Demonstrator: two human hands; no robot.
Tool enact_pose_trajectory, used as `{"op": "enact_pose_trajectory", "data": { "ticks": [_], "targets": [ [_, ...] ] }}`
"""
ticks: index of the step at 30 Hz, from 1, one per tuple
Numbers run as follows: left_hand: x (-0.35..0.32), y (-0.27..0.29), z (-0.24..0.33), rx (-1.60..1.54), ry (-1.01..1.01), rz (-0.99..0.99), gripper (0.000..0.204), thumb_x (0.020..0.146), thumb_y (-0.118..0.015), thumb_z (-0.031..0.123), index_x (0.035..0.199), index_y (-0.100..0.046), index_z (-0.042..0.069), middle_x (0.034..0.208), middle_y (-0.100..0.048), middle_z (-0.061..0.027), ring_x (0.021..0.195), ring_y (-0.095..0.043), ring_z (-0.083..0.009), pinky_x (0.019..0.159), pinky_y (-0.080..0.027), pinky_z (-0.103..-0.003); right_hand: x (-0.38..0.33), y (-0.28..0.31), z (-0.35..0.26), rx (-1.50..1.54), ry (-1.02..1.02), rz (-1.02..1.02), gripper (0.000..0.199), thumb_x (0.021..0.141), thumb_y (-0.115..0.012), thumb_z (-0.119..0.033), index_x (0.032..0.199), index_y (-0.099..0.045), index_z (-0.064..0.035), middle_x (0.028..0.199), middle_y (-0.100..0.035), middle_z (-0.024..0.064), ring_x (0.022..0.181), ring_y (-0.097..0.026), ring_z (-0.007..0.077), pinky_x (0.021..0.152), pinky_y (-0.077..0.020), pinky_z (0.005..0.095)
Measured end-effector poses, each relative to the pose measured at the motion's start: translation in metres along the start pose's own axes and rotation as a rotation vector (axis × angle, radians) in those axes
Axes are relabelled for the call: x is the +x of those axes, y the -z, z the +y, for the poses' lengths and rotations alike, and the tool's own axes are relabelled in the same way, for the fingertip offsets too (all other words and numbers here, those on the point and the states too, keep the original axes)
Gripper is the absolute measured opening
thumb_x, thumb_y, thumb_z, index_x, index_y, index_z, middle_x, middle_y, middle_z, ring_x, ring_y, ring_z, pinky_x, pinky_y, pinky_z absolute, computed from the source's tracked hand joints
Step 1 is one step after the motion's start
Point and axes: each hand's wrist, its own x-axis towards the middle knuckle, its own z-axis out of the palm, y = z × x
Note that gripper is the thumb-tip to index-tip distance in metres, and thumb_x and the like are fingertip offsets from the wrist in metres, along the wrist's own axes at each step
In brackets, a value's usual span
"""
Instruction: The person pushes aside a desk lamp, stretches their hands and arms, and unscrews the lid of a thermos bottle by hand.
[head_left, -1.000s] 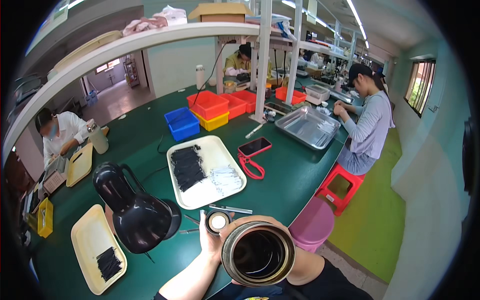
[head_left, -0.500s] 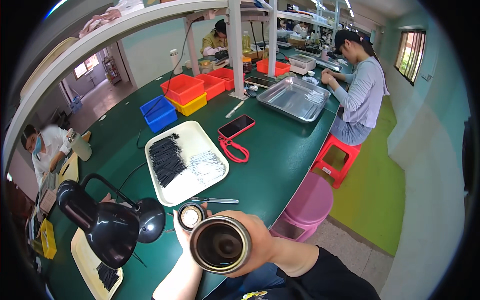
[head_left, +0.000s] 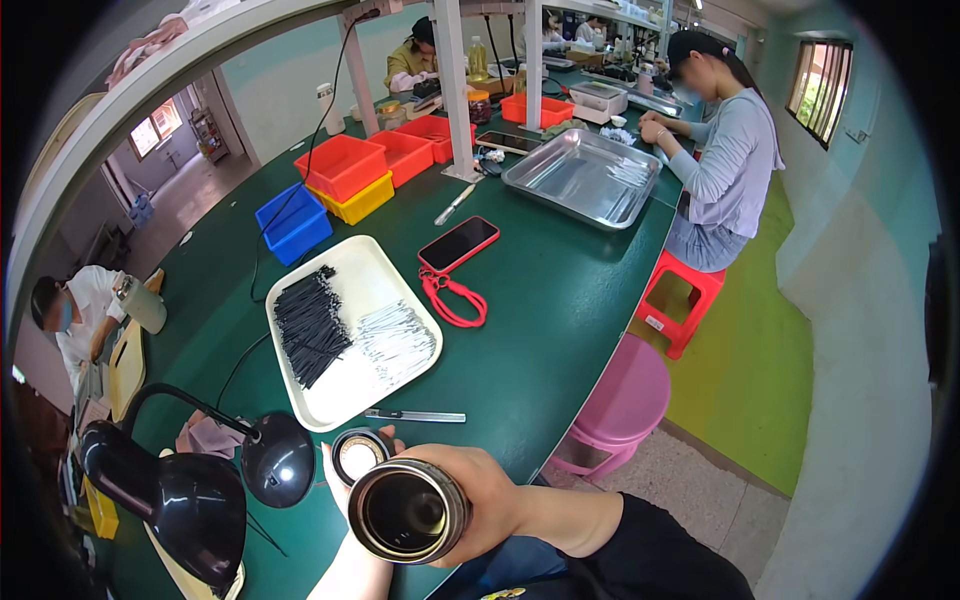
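Observation:
An open vacuum flask [head_left: 408,512] with a dark metal rim is gripped from its right side by my right hand [head_left: 488,492]. Its mouth faces up toward me, and liquid seems to glint inside, though I cannot tell how much. My left hand [head_left: 334,484], partly hidden behind the flask, holds the flask's round lid [head_left: 360,456] with its pale inner face up. Just beyond the hands lies a slim utility knife [head_left: 418,416]. Farther off, a cream tray [head_left: 335,405] carries a bundle of thin black pieces [head_left: 312,325] and a heap of thin white ones [head_left: 397,343].
A black desk lamp [head_left: 190,510] stands close at my left. Beyond the tray are a phone [head_left: 460,245] with a red strap, blue [head_left: 293,222], yellow and red bins, and a metal tray [head_left: 585,180]. A person [head_left: 725,150] sits on a red stool; a pink stool [head_left: 620,400] is nearer.
The view has shifted, so the table things sit farther left in the picture. The flask is tilted slightly differently, with more glint inside. Both hands keep their holds.

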Motion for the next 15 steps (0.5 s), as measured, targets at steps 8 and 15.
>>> {"op": "enact_pose_trajectory", "data": {
  "ticks": [8, 15],
  "targets": [
    [-0.003, -0.018, -0.001, 0.039, 0.046, 0.101, 0.075, 0.080, -0.034, 0.063, 0.104, -0.051, -0.006, 0.081, -0.059, -0.0168, 0.068, -0.058, -0.0244, 0.062, -0.051, -0.033, 0.003, -0.002, 0.003, 0.107, -0.112, -0.047, 0.079, 0.049, -0.078, -0.019, 0.115, -0.042, 0.0025, 0.099, -0.056, 0.0143, 0.084, -0.059, 0.0268, 0.074, -0.0469, 0.0328],
    [0.000, -0.019, -0.003, 0.015, 0.087, 0.116, 0.076, 0.079, -0.034, 0.064, 0.103, -0.052, -0.006, 0.083, -0.059, -0.0167, 0.070, -0.059, -0.0245, 0.063, -0.051, -0.033, 0.003, 0.003, 0.005, 0.116, -0.117, -0.099, 0.076, 0.052, -0.078, -0.021, 0.115, -0.041, 0.0027, 0.100, -0.055, 0.0152, 0.086, -0.058, 0.0284, 0.075, -0.0461, 0.0331]
  ]
}}
